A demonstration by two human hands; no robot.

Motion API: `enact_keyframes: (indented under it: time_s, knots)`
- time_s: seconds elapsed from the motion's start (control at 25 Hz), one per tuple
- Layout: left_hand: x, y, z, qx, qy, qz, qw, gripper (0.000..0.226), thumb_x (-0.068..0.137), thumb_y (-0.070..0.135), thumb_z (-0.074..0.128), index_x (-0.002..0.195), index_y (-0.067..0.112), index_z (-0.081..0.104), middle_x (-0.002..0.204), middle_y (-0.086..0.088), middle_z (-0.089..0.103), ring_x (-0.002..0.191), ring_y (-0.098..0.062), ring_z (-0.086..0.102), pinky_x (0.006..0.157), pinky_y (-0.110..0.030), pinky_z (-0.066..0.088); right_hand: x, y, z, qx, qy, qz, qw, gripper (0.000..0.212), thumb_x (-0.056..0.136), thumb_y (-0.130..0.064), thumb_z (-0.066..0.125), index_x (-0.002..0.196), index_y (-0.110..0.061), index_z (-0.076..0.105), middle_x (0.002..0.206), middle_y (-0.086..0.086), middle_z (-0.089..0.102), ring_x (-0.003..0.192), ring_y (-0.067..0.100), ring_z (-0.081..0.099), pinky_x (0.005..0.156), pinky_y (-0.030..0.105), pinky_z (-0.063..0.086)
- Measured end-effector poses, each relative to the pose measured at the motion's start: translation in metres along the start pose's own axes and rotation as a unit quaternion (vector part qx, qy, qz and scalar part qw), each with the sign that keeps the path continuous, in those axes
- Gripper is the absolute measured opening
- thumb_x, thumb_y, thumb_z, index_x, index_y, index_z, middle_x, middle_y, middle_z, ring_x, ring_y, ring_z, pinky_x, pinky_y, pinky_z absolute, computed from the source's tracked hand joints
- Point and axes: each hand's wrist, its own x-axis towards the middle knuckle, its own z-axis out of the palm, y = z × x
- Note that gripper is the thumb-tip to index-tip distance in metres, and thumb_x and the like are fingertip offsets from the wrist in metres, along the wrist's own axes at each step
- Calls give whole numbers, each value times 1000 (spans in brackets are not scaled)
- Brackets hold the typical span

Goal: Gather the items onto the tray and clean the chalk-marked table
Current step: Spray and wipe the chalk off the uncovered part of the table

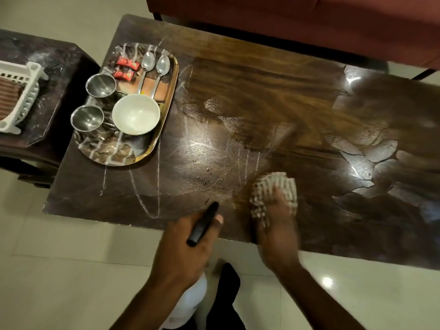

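Observation:
A dark wooden table (pixel 238 79) carries white chalk lines (pixel 157 186) across its left and middle, and wet streaks on the right. My right hand (pixel 277 225) presses a checked cloth (pixel 273 191) flat on the table near the front edge. My left hand (pixel 188 253) grips a spray bottle (pixel 203 222) by its black nozzle, its white body hanging below the table edge. At the table's left end an oval marble-patterned tray (pixel 114 151) holds two steel cups (pixel 101 85), a white bowl (pixel 135 114), two spoons (pixel 154 67) and red packets (pixel 127 67).
A smaller dark side table (pixel 47 67) stands to the left with a white plastic rack (pixel 21 96) on it. A red sofa (pixel 309 25) runs along the table's far side. Pale tiled floor (pixel 71 282) lies in front.

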Motion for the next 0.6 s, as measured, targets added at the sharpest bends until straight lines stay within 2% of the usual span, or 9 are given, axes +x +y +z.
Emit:
enact_keyframes:
  time_s: [0.04, 0.12, 0.2, 0.24, 0.28, 0.36, 0.48, 0.52, 0.6]
  knots:
    - [6, 4, -4, -5, 9, 1, 1000, 43, 98, 53, 64, 78, 16, 75, 53, -1, 68, 46, -20, 65, 53, -44, 56, 0, -25, 14, -20, -65, -102, 992, 62, 101, -32, 48, 162, -24, 39, 172, 12, 36, 160, 32, 32, 131, 49, 26]
    - [18, 13, -12, -11, 28, 2, 1000, 33, 102, 38, 67, 77, 19, 75, 52, 1, 69, 41, -11, 64, 46, -30, 52, 8, -59, 27, -49, -207, -283, 935, 50, 103, -34, 53, 152, -23, 56, 168, 8, 43, 159, 29, 34, 133, 45, 19]
    - [28, 19, -18, -21, 46, -6, 999, 31, 103, 33, 67, 76, 20, 74, 54, 2, 71, 41, -11, 64, 45, -23, 51, 47, -46, 21, -80, -224, -422, 875, 51, 104, -36, 50, 153, -21, 56, 168, 9, 44, 158, 29, 35, 132, 45, 21]
    - [31, 21, -19, -25, 51, -9, 998, 31, 103, 35, 67, 77, 20, 74, 61, 1, 75, 42, -14, 65, 46, -25, 52, 72, -29, 11, -102, -208, -413, 881, 57, 104, -37, 47, 159, -22, 48, 172, 9, 37, 159, 28, 31, 131, 45, 23]
    - [34, 22, -21, -27, 56, -10, 998, 31, 103, 38, 67, 80, 20, 76, 69, 0, 78, 43, -16, 65, 48, -28, 52, 100, -7, -3, -109, -186, -352, 911, 63, 105, -40, 42, 166, -25, 36, 176, 7, 25, 162, 27, 25, 131, 45, 24]
    - [39, 23, -22, -33, 70, -18, 997, 31, 102, 42, 67, 81, 21, 77, 81, 0, 81, 47, -16, 67, 49, -27, 53, 163, 43, -36, -90, -111, -139, 980, 70, 103, -44, 34, 171, -28, 19, 180, 5, 9, 165, 28, 13, 131, 49, 24]
    - [46, 22, -24, -52, 98, -25, 994, 31, 102, 43, 66, 82, 21, 77, 82, -2, 81, 44, -16, 64, 50, -31, 54, 230, 70, -65, -25, -13, 119, 992, 71, 105, -42, 39, 170, -21, 22, 179, 13, 10, 166, 33, 10, 134, 48, 15]
    - [48, 23, -25, -64, 103, -29, 992, 32, 102, 42, 66, 83, 19, 77, 82, -3, 81, 42, -19, 63, 50, -34, 55, 233, 56, -60, -16, 3, 146, 989, 68, 107, -37, 42, 170, -19, 24, 179, 13, 11, 165, 34, 11, 134, 45, 13]
    - [49, 25, -26, -82, 107, -42, 990, 34, 102, 42, 65, 82, 16, 76, 81, -6, 80, 42, -23, 61, 52, -36, 54, 214, 14, -34, -24, -10, 71, 997, 65, 109, -32, 44, 169, -21, 26, 179, 12, 14, 165, 35, 15, 133, 45, 15]
